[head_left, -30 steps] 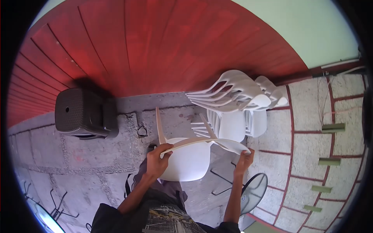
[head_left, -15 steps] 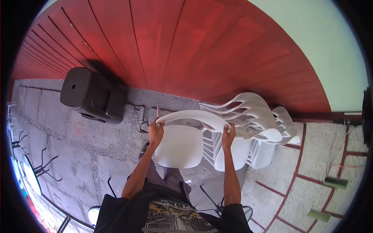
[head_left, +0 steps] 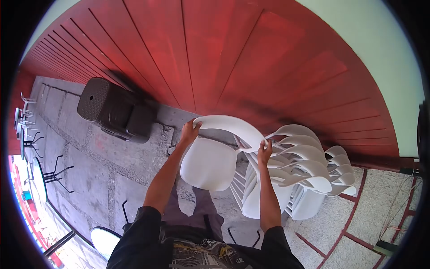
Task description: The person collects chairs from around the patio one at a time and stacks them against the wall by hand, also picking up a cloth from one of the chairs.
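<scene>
The left hand (head_left: 190,132) and right hand (head_left: 264,154) pinch opposite ends of the backrest of a white, curved-back plastic chair (head_left: 208,165), beside stacked white plastic chairs (head_left: 251,198). It looks light, stiff, slightly slippery; the backrest ends suit a two-handed grip.

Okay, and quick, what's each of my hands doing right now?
Left hand: closed on one end of the curved backrest of a white plastic chair.
Right hand: closed on the backrest's other end.

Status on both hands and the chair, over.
Left hand and right hand gripping backrest of white chair. Stacked chairs close on the right. Brown stool off to the left.
</scene>
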`<state>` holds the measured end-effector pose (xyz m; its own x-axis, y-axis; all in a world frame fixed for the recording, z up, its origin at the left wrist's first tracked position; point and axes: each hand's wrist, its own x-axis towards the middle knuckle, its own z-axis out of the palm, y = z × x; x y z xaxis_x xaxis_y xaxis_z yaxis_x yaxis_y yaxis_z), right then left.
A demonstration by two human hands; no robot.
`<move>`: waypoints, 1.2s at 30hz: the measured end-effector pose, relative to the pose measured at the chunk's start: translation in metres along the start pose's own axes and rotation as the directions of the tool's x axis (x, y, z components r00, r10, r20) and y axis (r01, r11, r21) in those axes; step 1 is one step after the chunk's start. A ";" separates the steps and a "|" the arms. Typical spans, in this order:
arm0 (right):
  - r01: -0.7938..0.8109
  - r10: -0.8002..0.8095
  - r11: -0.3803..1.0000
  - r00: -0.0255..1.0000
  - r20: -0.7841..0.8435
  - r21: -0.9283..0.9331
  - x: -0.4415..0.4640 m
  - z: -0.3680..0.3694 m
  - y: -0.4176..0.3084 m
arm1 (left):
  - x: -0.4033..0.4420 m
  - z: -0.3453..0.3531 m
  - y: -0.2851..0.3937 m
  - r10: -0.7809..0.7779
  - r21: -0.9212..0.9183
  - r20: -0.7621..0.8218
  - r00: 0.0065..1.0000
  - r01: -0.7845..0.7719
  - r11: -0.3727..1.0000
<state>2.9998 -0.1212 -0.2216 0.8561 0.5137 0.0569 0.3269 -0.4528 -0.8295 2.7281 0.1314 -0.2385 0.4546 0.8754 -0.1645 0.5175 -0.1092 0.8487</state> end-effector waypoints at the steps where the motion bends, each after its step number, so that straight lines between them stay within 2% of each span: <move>1: -0.002 0.003 1.000 1.000 0.019 -0.013 0.007 -0.001 0.010 | 0.006 0.006 0.003 0.011 0.008 0.000 1.000 -0.011 1.000; 7: 0.042 -0.042 0.999 0.999 -0.012 -0.027 0.030 0.003 0.041 | 0.020 0.029 0.006 -0.044 0.008 0.017 0.999 0.044 0.999; 11: 0.184 -0.215 0.970 0.955 -0.204 -0.161 0.053 0.023 0.072 | 0.041 0.037 0.008 -0.054 0.017 0.019 0.998 0.054 0.998; 14: 0.043 -0.043 0.994 0.999 -0.004 -0.101 0.064 0.017 0.047 | 0.053 0.040 -0.001 -0.054 0.019 -0.023 0.998 0.055 0.998; 15: 0.038 -0.036 0.995 0.999 0.028 -0.094 0.069 0.020 0.043 | 0.059 0.041 -0.003 -0.052 0.017 -0.039 0.998 0.053 0.998; 18: 0.053 -0.052 0.995 0.999 0.004 -0.080 0.079 0.036 0.046 | 0.074 0.037 -0.007 -0.120 -0.023 0.017 0.993 0.120 0.992; 21: 0.014 -0.004 0.994 0.996 0.085 -0.108 0.093 0.047 0.055 | 0.092 0.033 -0.008 -0.162 0.001 0.059 0.985 0.163 0.987; 25: -0.038 0.068 0.986 0.980 0.187 -0.160 0.105 0.056 0.063 | 0.109 0.031 -0.014 -0.140 0.037 0.062 0.988 0.138 0.990; 27: 0.001 0.028 0.984 0.987 0.160 -0.176 0.105 0.060 0.056 | 0.118 0.036 -0.032 -0.162 0.063 0.052 0.985 0.158 0.985; 30: 0.003 0.020 0.980 0.993 0.114 -0.198 0.103 0.064 0.050 | 0.127 0.040 -0.051 -0.087 0.045 -0.011 0.996 0.087 0.995; 32: 0.025 -0.004 0.981 0.994 0.111 -0.191 0.108 0.072 0.046 | 0.126 0.039 -0.059 -0.090 0.013 0.000 0.996 0.090 0.996; 34: 0.050 -0.029 0.983 0.992 0.122 -0.175 0.106 0.071 0.057 | 0.115 0.033 -0.054 -0.115 0.073 -0.040 0.993 0.118 0.990; 36: 0.072 -0.050 0.981 0.991 0.123 -0.179 0.100 0.070 0.059 | 0.089 0.021 -0.052 -0.164 0.019 -0.039 0.986 0.165 0.986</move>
<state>3.0764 -0.0459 -0.3032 0.7830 0.6213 0.0296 0.4538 -0.5381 -0.7103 2.7563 0.2054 -0.3079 0.3346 0.8993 -0.2818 0.5994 0.0277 0.8000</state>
